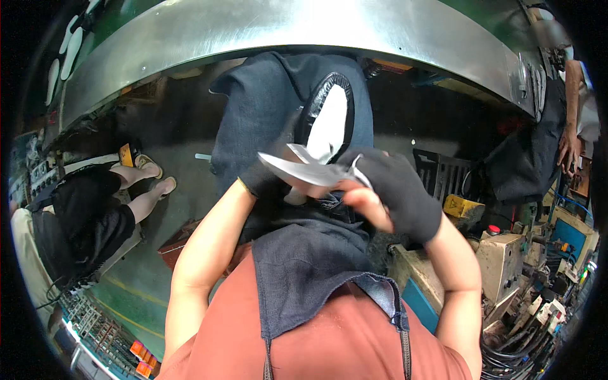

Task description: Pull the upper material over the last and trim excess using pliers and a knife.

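Note:
A black shoe upper with a white sole-side insole (329,120) rests bottom up on the dark denim apron (253,120) over my lap, its toe pointing away from me. My left hand (266,179), in a black fingerless glove, grips the near left side of the shoe; the blades and blur hide most of its fingers. In my right hand (394,190), also gloved with bare fingertips, is a pair of scissors (304,172). Their silver blades stand apart and point left, across the near end of the shoe. Motion smears the blades and the right fingers.
A metal bench edge (304,28) curves across the far side. At right stand a black plastic crate (437,174), a yellow box (462,208) and a machine box with a red button (500,256). Other people's legs (142,190) and a hand (569,151) appear at the sides.

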Demonstrator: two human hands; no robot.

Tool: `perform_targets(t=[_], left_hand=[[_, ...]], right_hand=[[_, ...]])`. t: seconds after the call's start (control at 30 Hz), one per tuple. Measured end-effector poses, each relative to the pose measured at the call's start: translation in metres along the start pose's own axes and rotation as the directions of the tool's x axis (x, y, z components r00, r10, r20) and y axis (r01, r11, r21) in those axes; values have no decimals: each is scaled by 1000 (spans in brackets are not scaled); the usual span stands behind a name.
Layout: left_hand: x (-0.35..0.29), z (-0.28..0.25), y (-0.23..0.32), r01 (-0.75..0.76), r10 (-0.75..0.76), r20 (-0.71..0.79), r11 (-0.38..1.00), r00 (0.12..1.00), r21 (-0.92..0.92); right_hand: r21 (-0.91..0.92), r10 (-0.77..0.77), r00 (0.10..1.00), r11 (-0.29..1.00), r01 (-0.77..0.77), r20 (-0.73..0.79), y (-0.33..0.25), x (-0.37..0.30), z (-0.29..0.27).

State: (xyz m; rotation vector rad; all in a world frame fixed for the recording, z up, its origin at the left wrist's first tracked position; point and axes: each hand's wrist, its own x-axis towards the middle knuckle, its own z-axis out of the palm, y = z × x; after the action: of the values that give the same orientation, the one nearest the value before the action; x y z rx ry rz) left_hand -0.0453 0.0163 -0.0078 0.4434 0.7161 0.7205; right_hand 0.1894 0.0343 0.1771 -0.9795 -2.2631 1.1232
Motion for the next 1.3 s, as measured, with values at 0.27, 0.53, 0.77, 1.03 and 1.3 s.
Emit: perform_targets(t=[0.27,0.53,0.77,1.03,1.3], left_hand=[[-4,56,37,-235,385,-112,742,916,628],[13,57,44,-74,128,-197,963,972,261],[167,143,181,-245,248,17,945,969,215],[387,199,330,-387,281,271,752,921,534],[391,81,352,-305,727,593,-511,347,804]], right_hand=[[592,807,588,450,-669,52,52,-68,44],[595,883,467,399,-698,-45,76,-85,140],[801,951,298,111,-588,87,122,-41,114],[762,885,397,79,-643,243,158,4,104],[806,893,328,-60,-589,307,151,21,73]])
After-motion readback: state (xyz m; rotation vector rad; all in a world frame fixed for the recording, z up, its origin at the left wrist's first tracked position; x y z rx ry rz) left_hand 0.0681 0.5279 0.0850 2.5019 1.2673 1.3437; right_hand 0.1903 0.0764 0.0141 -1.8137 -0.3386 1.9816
